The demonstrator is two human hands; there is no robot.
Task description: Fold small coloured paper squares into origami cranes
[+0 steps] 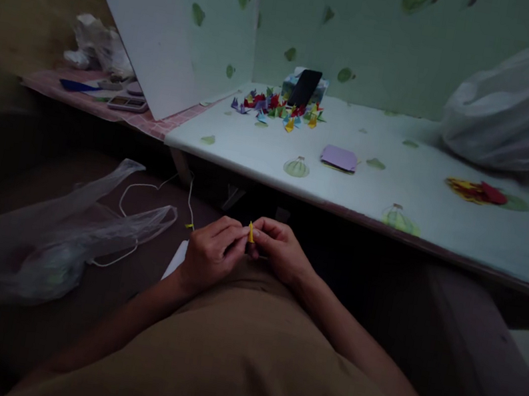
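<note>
Stretching across the far side, the covered table (252, 149) is the biggest thing before you; your brown clothing (259, 352) fills the bottom. The white plastic bag (524, 99) slumps at the table's right, and the clear plastic bag (50, 264) lies low on your left. Your left hand (217, 249) and right hand (281, 248) meet short of the table edge, fingers curled, both pinching one small piece. On the table, the black phone (306, 88) leans behind folded paper figures (274, 106), with the purple paper stack (339, 158) nearer you. Smallest is the piece itself, the yellow folded paper (251, 232), upright between your hands. Squeezing hard could crush its narrow tip; uneven pulling could tear it; a loosened pinch could drop it into the dark below, and dim light could hide a crooked crease.
</note>
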